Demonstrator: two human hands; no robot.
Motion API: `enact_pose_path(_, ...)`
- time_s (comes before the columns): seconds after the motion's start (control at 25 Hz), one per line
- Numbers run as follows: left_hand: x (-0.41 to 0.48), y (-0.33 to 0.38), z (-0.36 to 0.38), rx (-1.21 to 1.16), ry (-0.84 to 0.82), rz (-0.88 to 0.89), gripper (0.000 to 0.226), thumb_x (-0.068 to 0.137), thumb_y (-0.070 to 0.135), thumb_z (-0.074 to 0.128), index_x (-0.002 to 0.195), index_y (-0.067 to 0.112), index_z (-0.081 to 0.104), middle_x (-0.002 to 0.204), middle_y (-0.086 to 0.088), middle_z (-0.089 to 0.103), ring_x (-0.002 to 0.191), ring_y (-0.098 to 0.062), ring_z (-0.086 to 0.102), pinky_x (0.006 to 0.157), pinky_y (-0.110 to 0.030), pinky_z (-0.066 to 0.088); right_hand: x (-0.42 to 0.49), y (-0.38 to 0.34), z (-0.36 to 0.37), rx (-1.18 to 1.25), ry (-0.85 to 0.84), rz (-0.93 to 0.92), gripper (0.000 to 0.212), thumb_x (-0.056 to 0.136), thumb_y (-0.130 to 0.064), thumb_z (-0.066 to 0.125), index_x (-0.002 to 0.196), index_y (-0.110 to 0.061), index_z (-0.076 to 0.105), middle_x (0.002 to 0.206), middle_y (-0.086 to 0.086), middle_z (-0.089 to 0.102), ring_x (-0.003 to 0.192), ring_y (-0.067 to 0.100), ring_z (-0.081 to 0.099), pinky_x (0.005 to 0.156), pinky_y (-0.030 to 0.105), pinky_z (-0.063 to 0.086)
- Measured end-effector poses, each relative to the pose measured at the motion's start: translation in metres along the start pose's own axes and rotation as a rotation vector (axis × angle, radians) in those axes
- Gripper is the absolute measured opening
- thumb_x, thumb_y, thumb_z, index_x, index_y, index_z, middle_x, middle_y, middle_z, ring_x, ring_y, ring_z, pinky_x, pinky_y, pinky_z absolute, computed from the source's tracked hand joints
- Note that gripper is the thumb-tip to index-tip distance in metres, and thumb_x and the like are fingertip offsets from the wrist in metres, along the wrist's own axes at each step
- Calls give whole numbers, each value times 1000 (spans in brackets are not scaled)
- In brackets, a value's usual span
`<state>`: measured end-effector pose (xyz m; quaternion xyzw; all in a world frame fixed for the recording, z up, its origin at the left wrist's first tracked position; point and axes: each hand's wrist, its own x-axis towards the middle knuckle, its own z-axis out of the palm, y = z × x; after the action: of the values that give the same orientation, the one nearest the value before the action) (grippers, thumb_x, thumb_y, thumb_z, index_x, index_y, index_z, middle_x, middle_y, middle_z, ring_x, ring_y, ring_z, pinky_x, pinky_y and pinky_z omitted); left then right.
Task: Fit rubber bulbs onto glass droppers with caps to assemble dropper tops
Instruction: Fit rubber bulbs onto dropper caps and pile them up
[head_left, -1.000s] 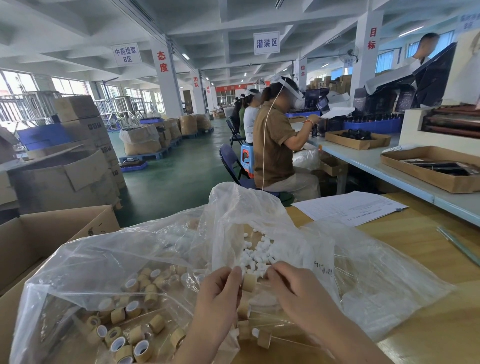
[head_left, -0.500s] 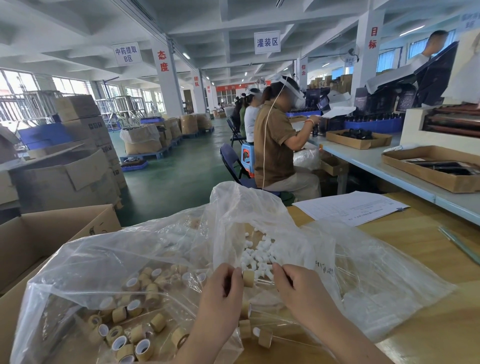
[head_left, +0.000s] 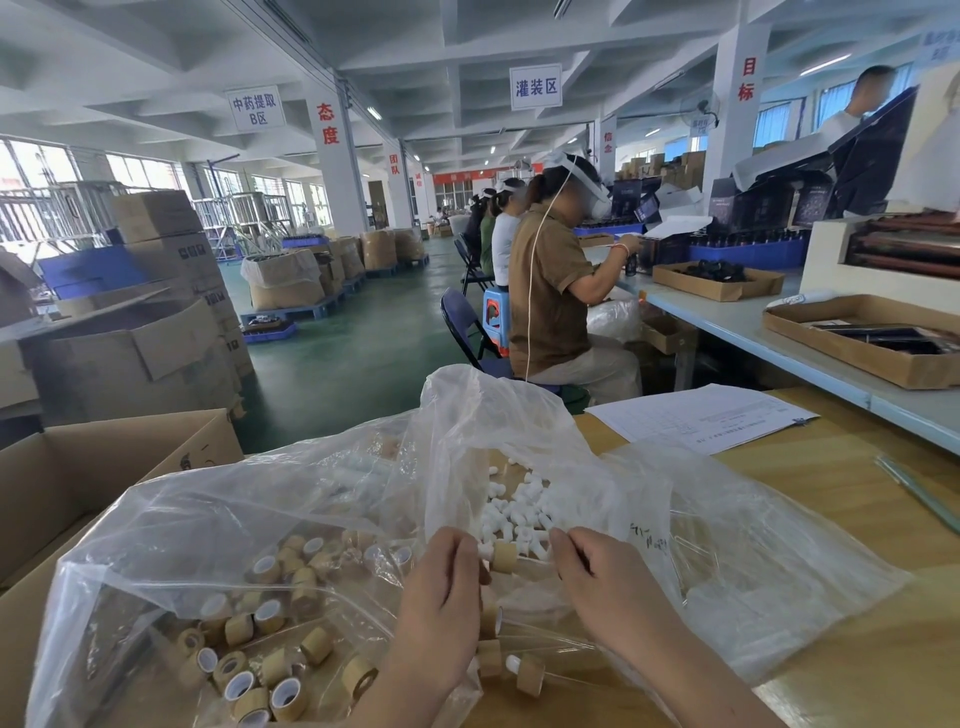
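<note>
Cap (head_left: 504, 556) sits slightly higher than before, left hand (head_left: 441, 587) pinching it from 9 o'clock, right hand (head_left: 597, 577) apparently pinching the glass dropper (head_left: 537, 562) at 3 o'clock; push straight, gently.

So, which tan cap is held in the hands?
The cap between the left hand and right hand; all others lie loose, in the plastic bag or below the hands.

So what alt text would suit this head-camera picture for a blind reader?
A person's left hand pinches a tan dropper cap, the right hand curled close beside it, above clear plastic bags holding loose tan caps and small white rubber bulbs on a wooden table. Behind, seated workers line a long bench in a factory hall stacked with cardboard boxes.
</note>
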<state>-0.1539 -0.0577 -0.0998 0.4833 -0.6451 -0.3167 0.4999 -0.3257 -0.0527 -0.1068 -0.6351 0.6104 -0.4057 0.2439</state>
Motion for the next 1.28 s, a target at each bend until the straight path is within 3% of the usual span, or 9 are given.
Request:
enact_pose_path(0.16, 6, 5, -24, 81, 211, 33, 29, 92, 14, 40, 66, 14, 51, 52, -3, 51, 42, -6, 42, 40, -22, 35, -2, 2, 1, -92, -25, -28, 39, 100, -39, 41, 66, -20, 47, 49, -5, 41, 41, 8, 35, 45, 22, 29)
enact_pose_path(0.36, 19, -6, -72, 612, 207, -454, 34, 90, 27, 43, 59, 12, 47, 62, -4, 55, 65, -24, 53, 62, -32, 40, -4, -3, -1, -328, -31, -90, 40, 99, -42, 43, 62, -28, 45, 60, -5, 49, 50, 8, 44, 51, 20, 36)
enact_pose_path(0.56, 19, -10, -72, 828, 184, -477, 33, 90, 32, 43, 63, 18, 55, 73, -2, 55, 91, -28, 51, 84, -33, 38, -5, -12, -16, -307, 329, -210, 28, 92, -39, 46, 66, -31, 51, 63, -13, 52, 55, 3, 49, 47, 14, 34)
enact_pose_path(0.64, 20, -14, -69, 914, 139, -478, 30, 91, 35, 39, 99, 23, 65, 115, -4, 59, 119, -28, 42, 100, -40, 31, 2, -8, -33, -282, 496, -160, 24, 93, -28, 50, 69, -25, 54, 65, -12, 51, 59, 6, 49, 52, 17, 33)
enact_pose_path(0.68, 20, -16, -68, 926, 113, -484, 37, 93, 39, 37, 123, 28, 54, 140, -3, 43, 132, -29, 30, 106, -43, 25, 5, -3, -41, -297, 526, -74, 19, 94, -22, 51, 76, -20, 59, 72, -10, 52, 65, 10, 52, 55, 23, 37)
enact_pose_path(0.76, 20, -19, -67, 889, 70, -508, 55, 94, 47, 36, 146, 41, 19, 158, -1, 7, 141, -33, 11, 111, -50, 17, 11, 10, -55, -403, 474, 180, 15, 94, -17, 49, 101, -13, 62, 93, 0, 56, 85, 22, 57, 70, 33, 45)
enact_pose_path(0.92, 17, -25, -64, 898, 27, -572, 77, 92, 49, 40, 145, 44, -16, 156, -13, -7, 139, -41, 15, 111, -51, 18, 10, 21, -66, -525, 214, 506, 35, 91, -23, 55, 123, -11, 47, 120, 12, 49, 111, 30, 49, 87, 37, 44)
enact_pose_path(1.12, 19, -30, -70, 901, 25, -548, 75, 89, 42, 44, 148, 35, -1, 152, -18, 7, 133, -40, 27, 107, -47, 27, 10, 27, -66, -563, 133, 530, 43, 90, -30, 57, 127, -17, 40, 120, 10, 47, 113, 28, 46, 89, 38, 42)
enact_pose_path(1.28, 20, -35, -73, 810, 119, -536, 58, 88, 23, 47, 141, 19, 24, 141, -20, 26, 122, -39, 38, 97, -43, 35, 11, 24, -66, -550, 228, 550, 24, 91, -26, 50, 113, -21, 44, 85, -4, 60, 80, 17, 57, 80, 36, 30)
